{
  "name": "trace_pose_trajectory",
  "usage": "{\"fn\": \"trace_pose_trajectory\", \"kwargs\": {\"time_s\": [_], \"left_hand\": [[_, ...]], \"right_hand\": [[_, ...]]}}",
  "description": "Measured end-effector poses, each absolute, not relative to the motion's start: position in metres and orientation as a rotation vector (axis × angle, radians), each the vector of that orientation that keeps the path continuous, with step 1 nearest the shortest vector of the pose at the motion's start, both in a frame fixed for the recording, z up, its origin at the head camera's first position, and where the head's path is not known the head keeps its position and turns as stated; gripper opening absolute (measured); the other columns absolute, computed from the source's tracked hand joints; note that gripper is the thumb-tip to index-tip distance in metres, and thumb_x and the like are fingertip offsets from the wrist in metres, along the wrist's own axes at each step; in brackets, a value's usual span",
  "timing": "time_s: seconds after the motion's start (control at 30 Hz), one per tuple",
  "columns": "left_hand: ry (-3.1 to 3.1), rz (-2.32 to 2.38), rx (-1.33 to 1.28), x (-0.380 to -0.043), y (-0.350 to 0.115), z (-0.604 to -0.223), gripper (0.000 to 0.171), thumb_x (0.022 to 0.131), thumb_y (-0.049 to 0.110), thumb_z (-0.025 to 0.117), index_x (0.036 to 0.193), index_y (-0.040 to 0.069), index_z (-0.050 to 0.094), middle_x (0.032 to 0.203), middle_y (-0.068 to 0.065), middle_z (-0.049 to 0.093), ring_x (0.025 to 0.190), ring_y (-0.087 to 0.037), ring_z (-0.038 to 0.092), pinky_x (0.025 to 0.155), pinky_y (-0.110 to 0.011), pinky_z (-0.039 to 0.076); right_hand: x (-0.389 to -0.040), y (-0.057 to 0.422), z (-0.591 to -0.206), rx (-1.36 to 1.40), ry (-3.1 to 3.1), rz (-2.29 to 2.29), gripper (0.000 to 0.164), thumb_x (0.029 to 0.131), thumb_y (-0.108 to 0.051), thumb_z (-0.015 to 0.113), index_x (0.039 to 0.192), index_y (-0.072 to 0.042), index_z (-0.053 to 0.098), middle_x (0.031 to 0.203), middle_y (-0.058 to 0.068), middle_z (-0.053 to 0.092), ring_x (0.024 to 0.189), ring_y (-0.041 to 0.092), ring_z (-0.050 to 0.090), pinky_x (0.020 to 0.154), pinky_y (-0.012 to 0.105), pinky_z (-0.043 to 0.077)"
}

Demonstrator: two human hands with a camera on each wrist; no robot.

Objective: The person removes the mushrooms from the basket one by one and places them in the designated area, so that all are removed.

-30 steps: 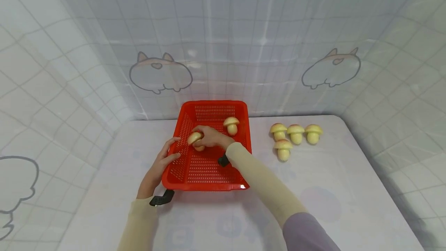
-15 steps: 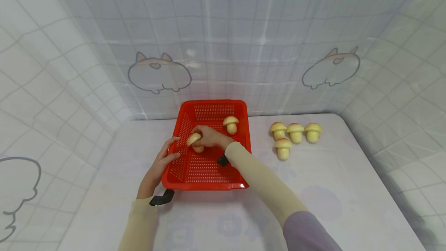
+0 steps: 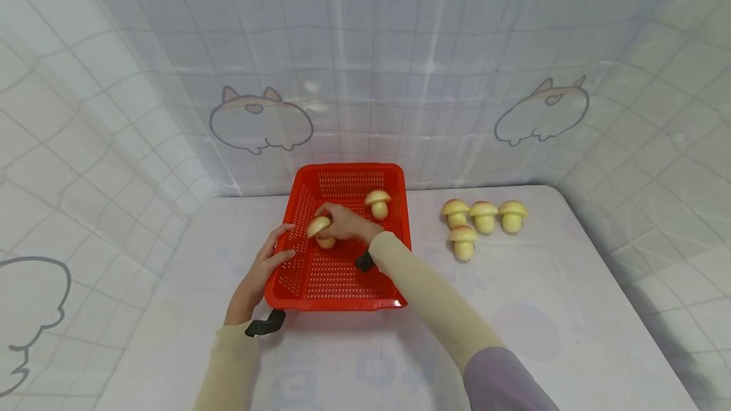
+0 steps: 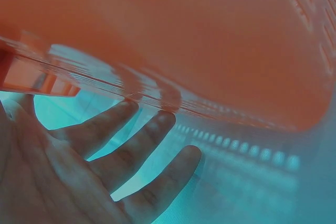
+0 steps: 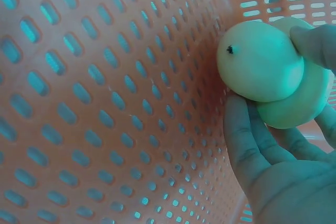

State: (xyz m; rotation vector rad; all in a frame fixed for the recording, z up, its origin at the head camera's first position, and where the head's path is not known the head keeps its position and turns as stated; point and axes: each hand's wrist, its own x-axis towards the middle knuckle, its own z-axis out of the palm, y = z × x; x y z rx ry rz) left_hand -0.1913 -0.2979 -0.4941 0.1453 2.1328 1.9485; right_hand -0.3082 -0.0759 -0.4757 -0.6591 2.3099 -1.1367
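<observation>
In the head view a red plastic basket [image 3: 337, 305] with slotted walls stands on the white table. My left hand [image 3: 267, 265] holds its left rim, thumb and a finger over the edge; in the left wrist view its other fingers [image 4: 134, 153] lie along the outside of the wall. Inside the basket my right hand [image 3: 345, 224] grips a pale yellow toy mushroom [image 3: 318, 227] around the cap. Close up, the mushroom's rounded stem end [image 5: 257, 59] with a small dark mark faces the right wrist camera. Another toy mushroom [image 3: 379, 203] sits at the basket's back right.
Several more toy mushrooms [image 3: 484, 215] stand in a group on the table [image 3: 514, 335], right of the basket. One of them is set in front of the others. A tiled backdrop sheet [image 3: 371, 81] rises behind the table and along both sides.
Both hands stay almost where they were, the right one still holding the mushroom in the basket. The whole head view has shifted very slightly.
</observation>
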Motion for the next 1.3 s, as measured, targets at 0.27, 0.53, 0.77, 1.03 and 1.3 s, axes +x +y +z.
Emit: {"fn": "trace_pose_trajectory", "kwargs": {"time_s": [0.27, 0.53, 0.77, 1.03, 1.3], "left_hand": [[2.136, 1.94, 0.146, -0.192, -0.298, -0.496, 0.058, 0.105, 0.014, 0.047, 0.158, 0.015, 0.023, 0.152, -0.019, 0.034, 0.123, -0.041, 0.051, 0.089, -0.039, 0.059], [2.134, 1.942, 0.167, -0.192, -0.298, -0.496, 0.057, 0.106, 0.012, 0.045, 0.158, 0.016, 0.023, 0.151, -0.019, 0.034, 0.122, -0.038, 0.053, 0.09, -0.041, 0.059], [2.139, 1.942, 0.174, -0.192, -0.298, -0.497, 0.057, 0.106, 0.019, 0.048, 0.158, 0.016, 0.024, 0.149, -0.022, 0.035, 0.118, -0.034, 0.058, 0.089, -0.041, 0.059], [2.147, 1.929, 0.154, -0.191, -0.297, -0.495, 0.054, 0.107, 0.015, 0.045, 0.158, 0.02, 0.026, 0.149, -0.02, 0.036, 0.118, -0.032, 0.057, 0.089, -0.04, 0.059], [2.15, 1.933, 0.141, -0.191, -0.298, -0.495, 0.053, 0.107, 0.015, 0.045, 0.157, 0.022, 0.027, 0.15, -0.021, 0.035, 0.118, -0.031, 0.058, 0.088, -0.04, 0.06]], "right_hand": [[-0.31, -0.075, -0.478, -0.651, 2.331, -1.128, 0.047, 0.089, -0.016, 0.08, 0.131, -0.013, 0.058, 0.124, 0.005, 0.064, 0.104, 0.018, 0.058, 0.091, 0.03, 0.05], [-0.308, -0.072, -0.475, -0.657, 2.342, -1.18, 0.048, 0.091, -0.018, 0.078, 0.134, -0.01, 0.057, 0.127, 0.008, 0.063, 0.105, 0.02, 0.059, 0.092, 0.032, 0.05], [-0.306, -0.071, -0.471, -0.609, 2.371, -1.19, 0.052, 0.093, -0.031, 0.077, 0.137, -0.017, 0.055, 0.133, 0.003, 0.061, 0.113, 0.019, 0.058, 0.101, 0.038, 0.05], [-0.303, -0.066, -0.462, -0.6, 2.351, -1.265, 0.063, 0.092, -0.037, 0.077, 0.144, -0.011, 0.051, 0.14, 0.005, 0.058, 0.12, 0.021, 0.056, 0.105, 0.042, 0.049], [-0.299, -0.064, -0.452, -0.607, 2.349, -1.319, 0.052, 0.093, -0.038, 0.076, 0.137, -0.019, 0.055, 0.136, 0.0, 0.06, 0.115, 0.019, 0.057, 0.1, 0.039, 0.051]]}}
